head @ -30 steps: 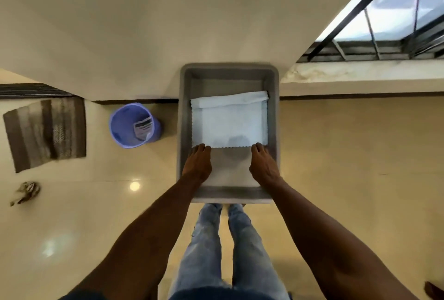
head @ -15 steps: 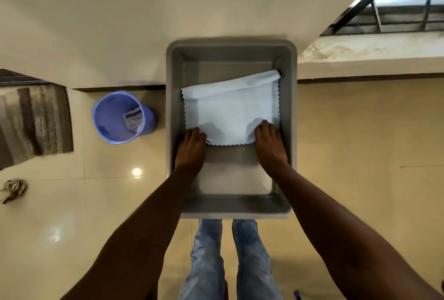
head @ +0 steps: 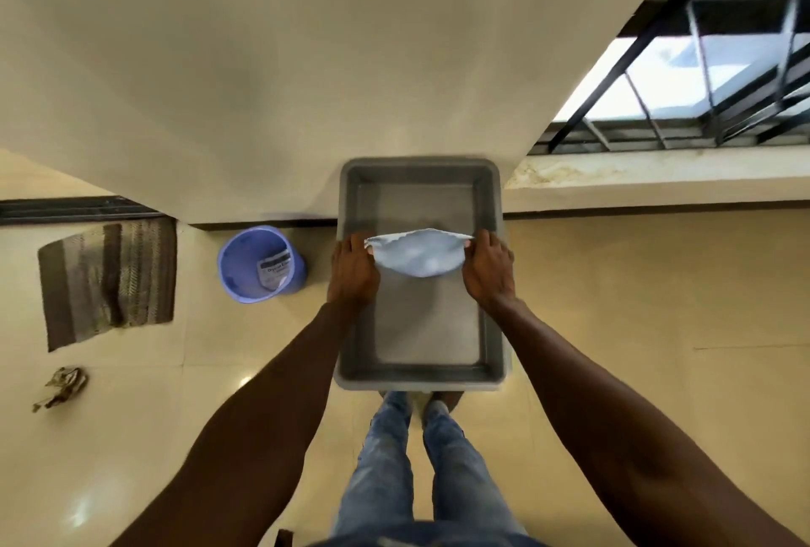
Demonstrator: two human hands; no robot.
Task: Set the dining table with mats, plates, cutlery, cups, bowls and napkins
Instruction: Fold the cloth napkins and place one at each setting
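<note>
A scrap [head: 61, 386] of something brown is lying on the tiled floor [head: 635, 327] at the far left, and beyond it a striped rug [head: 107, 281] is lying flat. To the right of the rug, a blue bin [head: 261, 264] is standing by the wall [head: 285, 64], with a printed packet [head: 274, 272] sitting inside it.

Just right of the bin, a grey tub [head: 420, 373] is sitting on the floor against the wall. The left hand [head: 353, 272] is reaching over the tub's left rim, its fingers pinching the left end of a white napkin [head: 418, 255]. The napkin is hanging between the two hands above the tub's floor, sagging in the middle, its scalloped edge showing along the top. The right hand [head: 488, 268] is reaching over the right rim and is pinching the napkin's right end in the same way.

Below the tub, the person's legs in jeans [head: 416, 472] are standing close to its near wall. At the upper right, a window [head: 701, 64] with dark bars is letting in daylight above a pale sill [head: 657, 178].
</note>
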